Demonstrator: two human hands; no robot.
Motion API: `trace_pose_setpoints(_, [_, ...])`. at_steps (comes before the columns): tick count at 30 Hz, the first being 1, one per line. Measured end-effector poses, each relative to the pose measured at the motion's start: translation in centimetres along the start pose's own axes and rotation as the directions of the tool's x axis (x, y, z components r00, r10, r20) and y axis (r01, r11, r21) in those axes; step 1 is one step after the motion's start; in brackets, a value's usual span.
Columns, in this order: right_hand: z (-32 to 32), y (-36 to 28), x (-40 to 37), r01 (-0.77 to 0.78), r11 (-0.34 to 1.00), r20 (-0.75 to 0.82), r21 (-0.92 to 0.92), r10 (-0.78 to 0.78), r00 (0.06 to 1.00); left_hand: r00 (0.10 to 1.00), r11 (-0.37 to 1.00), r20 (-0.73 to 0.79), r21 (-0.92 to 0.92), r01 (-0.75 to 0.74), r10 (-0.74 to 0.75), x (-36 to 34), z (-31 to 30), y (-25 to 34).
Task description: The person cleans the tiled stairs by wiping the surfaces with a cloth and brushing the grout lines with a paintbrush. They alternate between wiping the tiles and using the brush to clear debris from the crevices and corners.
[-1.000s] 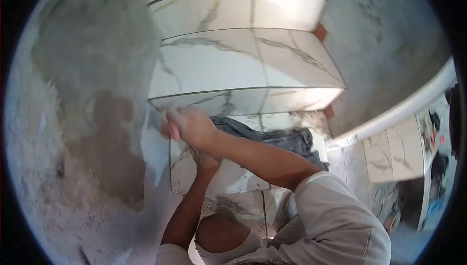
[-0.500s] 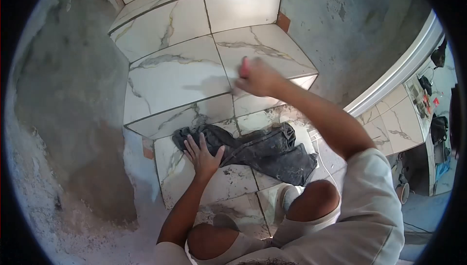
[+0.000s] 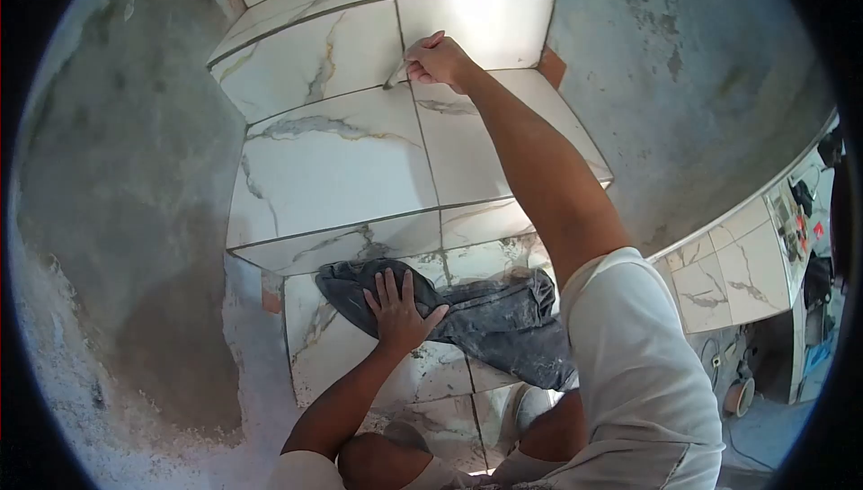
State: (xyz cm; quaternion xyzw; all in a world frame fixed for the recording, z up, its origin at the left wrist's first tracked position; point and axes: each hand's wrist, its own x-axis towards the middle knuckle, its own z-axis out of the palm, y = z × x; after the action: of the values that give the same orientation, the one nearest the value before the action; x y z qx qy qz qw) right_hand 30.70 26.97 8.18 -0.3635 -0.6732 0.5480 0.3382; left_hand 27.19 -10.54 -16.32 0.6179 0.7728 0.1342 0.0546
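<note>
My left hand (image 3: 400, 312) lies with fingers spread on a dark, dusty cloth (image 3: 503, 319), which stretches over the lower marbled tile step (image 3: 333, 346). Farther up, my right hand (image 3: 436, 60) is closed around a small tool (image 3: 394, 74), whose tip points down and left. That tip is at the joint where the middle tread (image 3: 333, 166) meets the tiled riser (image 3: 315, 54) behind it, near the vertical seam. Most of the tool is hidden in my fingers, so its type is unclear.
A rough grey wall (image 3: 135, 220) borders the steps on the left, and another plastered wall (image 3: 665, 85) curves along the right. At the lower right are a tiled surface (image 3: 728, 283) with assorted items, a round object (image 3: 739, 396) and a cable. Dust and crumbs lie on the lower step.
My right hand has moved up and away, from above the middle tread to the riser joint. My left hand stays on the cloth, now slightly farther right. The view has shifted a little.
</note>
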Motion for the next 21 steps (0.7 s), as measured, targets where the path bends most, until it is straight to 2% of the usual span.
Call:
trace_pose_setpoints(2, [1.1, 0.9, 1.6, 0.008, 1.000, 0.062, -0.014, -0.007, 0.998, 0.994, 0.998, -0.101, 0.041, -0.048, 0.052, 0.0, 0.4, -0.2])
trace_pose_setpoints(4, [0.6, 2.4, 2.6, 0.004, 0.999, 0.112, -0.036, 0.000, 0.994, 0.993, 0.999, -0.110, 0.026, -0.047, 0.050, -0.1, 0.5, -0.2])
trace_pose_setpoints(5, [-0.9, 3.4, 2.6, 0.226, 0.939, 0.200, -0.259, -0.177, 0.964, 0.991, 0.998, -0.118, 0.019, -0.056, 0.057, -0.1, 0.3, -0.2])
trace_pose_setpoints(6, [-2.6, 4.2, 2.2, 0.439, 0.783, 0.329, -0.441, -0.314, 0.891, 0.992, 0.998, -0.111, 0.003, -0.056, 0.056, -0.1, 0.0, -0.2])
trace_pose_setpoints(7, [-3.9, 1.4, -2.1, 0.016, 0.964, 0.151, -0.265, 0.025, 0.988, 0.995, 0.999, -0.088, -0.015, -0.049, 0.047, 0.0, -0.3, -0.1])
trace_pose_setpoints(8, [-6.3, 1.3, -4.8, -0.097, 0.983, 0.152, -0.157, 0.121, 0.981, 0.997, 0.998, -0.063, -0.035, -0.042, 0.040, 0.0, -0.5, -0.1])
trace_pose_setpoints(9, [-9.1, 0.5, -7.2, -0.222, 0.957, 0.136, -0.187, 0.249, 0.959, 0.997, 0.997, -0.059, -0.053, -0.047, 0.044, -0.1, -0.6, -0.1])
trace_pose_setpoints(10, [-10.8, -1.0, -10.2, -0.268, 0.933, 0.028, -0.241, 0.282, 0.959, 0.998, 0.998, -0.054, -0.054, -0.044, 0.041, -0.1, -0.7, -0.1])
trace_pose_setpoints(11, [-11.9, -3.8, -12.8, -0.346, 0.798, -0.052, -0.493, 0.370, 0.928, 0.998, 0.998, -0.052, -0.053, -0.038, 0.036, 0.1, -0.8, -0.1])
trace_pose_setpoints(12, [-12.6, -5.7, -14.2, -0.404, 0.592, -0.154, -0.697, 0.426, 0.891, 0.998, 0.997, -0.056, -0.068, -0.043, 0.039, 0.2, -0.7, -0.1])
trace_pose_setpoints(13, [-12.8, -5.8, -14.0, -0.411, 0.583, -0.166, -0.701, 0.427, 0.889, 0.998, 0.998, -0.044, -0.058, -0.035, 0.033, 0.1, -0.7, -0.1])
trace_pose_setpoints(15, [-13.3, -5.8, -13.0, -0.274, 0.799, -0.133, -0.535, 0.240, 0.962, 0.998, 0.998, -0.027, -0.050, -0.049, 0.048, 0.1, -0.8, -0.1])
trace_pose_setpoints(17, [-11.4, -5.8, -8.6, -0.090, 0.789, 0.037, -0.608, 0.141, 0.989, 1.000, 0.998, -0.009, -0.058, -0.016, 0.016, 0.1, -1.0, 0.0])
trace_pose_setpoints(19, [-7.9, -3.3, -4.5, 0.003, 0.972, 0.105, -0.233, 0.022, 0.994, 1.000, 0.998, -0.008, -0.054, -0.022, 0.022, 0.1, -0.9, 0.0])
trace_pose_setpoints(21, [-5.8, -1.0, -2.2, 0.007, 0.997, 0.230, -0.082, 0.012, 0.973, 1.000, 0.998, -0.007, -0.054, -0.030, 0.030, 0.2, -0.8, 0.2])
